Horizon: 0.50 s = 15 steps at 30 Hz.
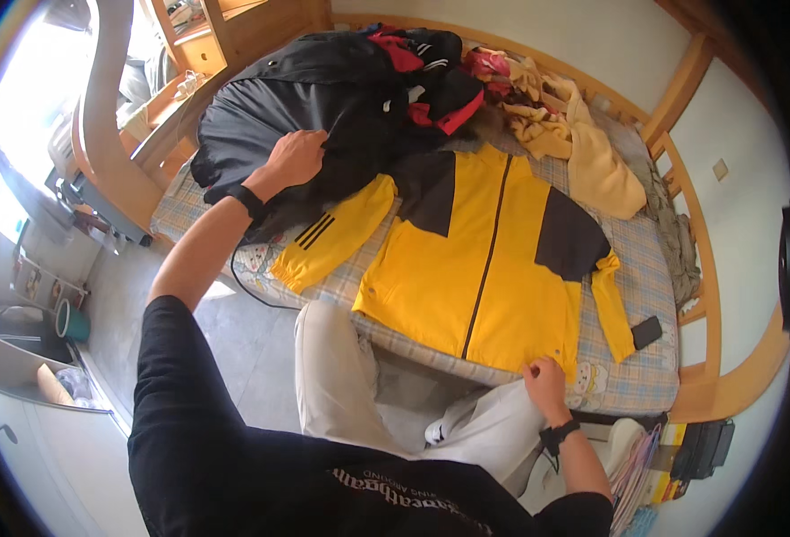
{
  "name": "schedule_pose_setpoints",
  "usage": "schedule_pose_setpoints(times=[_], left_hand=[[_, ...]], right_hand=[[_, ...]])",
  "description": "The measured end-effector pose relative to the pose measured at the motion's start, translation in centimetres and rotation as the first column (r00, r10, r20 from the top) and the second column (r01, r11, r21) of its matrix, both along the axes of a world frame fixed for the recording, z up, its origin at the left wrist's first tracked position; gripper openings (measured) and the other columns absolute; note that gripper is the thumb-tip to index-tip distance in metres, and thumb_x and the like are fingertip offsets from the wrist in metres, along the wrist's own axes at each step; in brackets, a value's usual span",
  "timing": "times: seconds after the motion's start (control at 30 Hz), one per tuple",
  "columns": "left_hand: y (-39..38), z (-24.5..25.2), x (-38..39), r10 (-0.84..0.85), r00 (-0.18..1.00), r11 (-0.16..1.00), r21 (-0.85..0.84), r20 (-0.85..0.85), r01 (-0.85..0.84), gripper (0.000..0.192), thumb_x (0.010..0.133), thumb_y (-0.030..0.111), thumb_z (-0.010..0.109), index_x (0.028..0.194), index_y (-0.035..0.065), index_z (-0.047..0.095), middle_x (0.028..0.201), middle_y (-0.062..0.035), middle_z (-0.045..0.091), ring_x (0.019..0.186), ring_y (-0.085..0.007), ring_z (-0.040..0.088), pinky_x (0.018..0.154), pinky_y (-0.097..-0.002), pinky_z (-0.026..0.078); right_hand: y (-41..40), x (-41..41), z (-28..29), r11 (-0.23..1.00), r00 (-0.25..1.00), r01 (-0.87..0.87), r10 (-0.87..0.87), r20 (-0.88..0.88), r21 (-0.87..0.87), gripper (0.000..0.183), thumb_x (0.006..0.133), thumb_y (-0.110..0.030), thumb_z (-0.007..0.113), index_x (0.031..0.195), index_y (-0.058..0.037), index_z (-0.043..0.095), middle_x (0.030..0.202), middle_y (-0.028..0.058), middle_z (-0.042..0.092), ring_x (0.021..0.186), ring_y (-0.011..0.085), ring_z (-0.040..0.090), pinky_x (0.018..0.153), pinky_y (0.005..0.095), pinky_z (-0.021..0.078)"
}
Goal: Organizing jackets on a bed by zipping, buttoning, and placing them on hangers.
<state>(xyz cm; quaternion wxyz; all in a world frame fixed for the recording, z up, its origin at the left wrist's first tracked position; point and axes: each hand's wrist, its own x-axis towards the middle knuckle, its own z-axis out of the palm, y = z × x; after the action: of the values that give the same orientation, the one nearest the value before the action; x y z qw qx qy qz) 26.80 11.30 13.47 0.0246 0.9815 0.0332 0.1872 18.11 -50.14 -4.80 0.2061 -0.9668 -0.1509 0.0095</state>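
A yellow zip jacket [428, 268] with dark shoulder panels lies spread on the bed, its front up and its zipper closed. Its left-hand sleeve [331, 235] in view bears three dark stripes, while the other sleeve hangs down beside the body. My right hand [546, 386] is at the bottom hem near the right corner, fingers curled on the fabric. Up and to the left, my left hand [298, 158] grips a black garment [261, 121], whose folds run towards my fingers. The fingertips of that hand are partly hidden.
Red-and-black clothing [452, 107] is heaped at the back, beside a cream blanket [603, 161]. A small dark object [646, 332] lies near the right cuff. Wooden rails [703, 288] bound the bed. A black cable [237, 275] hangs at its front edge; hangers [643, 456] stand lower right.
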Motion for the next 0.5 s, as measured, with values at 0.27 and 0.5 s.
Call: schedule_pose_setpoints(times=[0.27, 0.5], left_hand=[[-16.3, 11.3, -19.4, -0.829, 0.358, 0.547, -0.759, -0.431, 0.354, 0.028, 0.098, 0.022, 0.054, 0.085, -0.0024, 0.054, 0.072, -0.0168, 0.062, 0.072, -0.0283, 0.069, 0.065, -0.0387, 0.051], [-23.9, 3.9, -19.3, -0.645, 0.073, 0.625, -0.469, -0.761, 0.624, 0.035, 0.093, 0.039, 0.063, 0.100, 0.0056, 0.063, 0.091, -0.0153, 0.068, 0.094, -0.0365, 0.065, 0.079, -0.0474, 0.050]], right_hand=[[-1.8, -0.4, -1.3, 0.998, 0.999, -0.054, 0.054, -0.004, -0.022, 0.019, 0.084, -0.023, 0.068, 0.079, -0.0042, 0.068, 0.081, 0.0154, 0.067, 0.082, 0.0354, 0.065, 0.073, 0.0437, 0.0521], [0.3, -0.6, 1.0, 0.976, 0.971, -0.215, 0.210, -0.117, -0.031, 0.020, 0.084, -0.026, 0.067, 0.082, -0.0063, 0.070, 0.081, 0.0167, 0.069, 0.079, 0.0369, 0.066, 0.069, 0.0461, 0.0511]])
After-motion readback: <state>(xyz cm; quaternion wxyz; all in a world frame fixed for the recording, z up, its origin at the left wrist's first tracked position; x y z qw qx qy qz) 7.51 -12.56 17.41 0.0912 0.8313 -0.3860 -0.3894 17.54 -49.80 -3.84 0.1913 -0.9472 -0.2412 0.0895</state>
